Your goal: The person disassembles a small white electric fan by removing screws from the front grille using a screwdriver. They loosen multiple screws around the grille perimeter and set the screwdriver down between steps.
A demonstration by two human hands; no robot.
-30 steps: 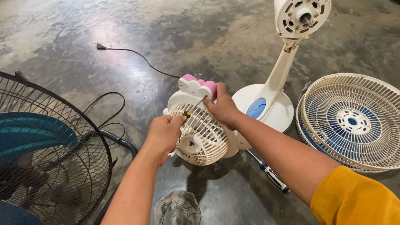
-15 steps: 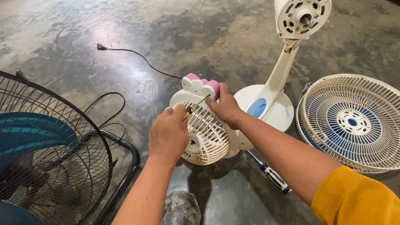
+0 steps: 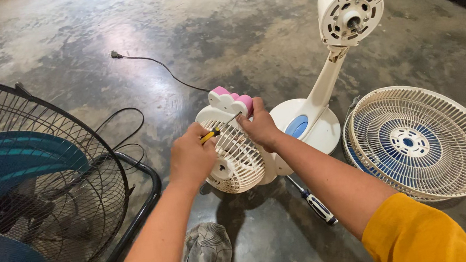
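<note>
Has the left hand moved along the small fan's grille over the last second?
Yes. The left hand, holding the small screwdriver, has climbed from the grille's left edge toward the top of the small white fan, closer to its pink knobs.

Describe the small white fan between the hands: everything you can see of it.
The small white fan stands on the concrete floor, its round ribbed grille facing the camera, with a plain hub at its middle. It looks like plastic, with cloud-shaped pink and white trim on top. The right hand grips its upper right edge; the left hand holds a yellow-handled screwdriver whose tip reaches the top rim. A taller fan stand sits close behind it.
</note>
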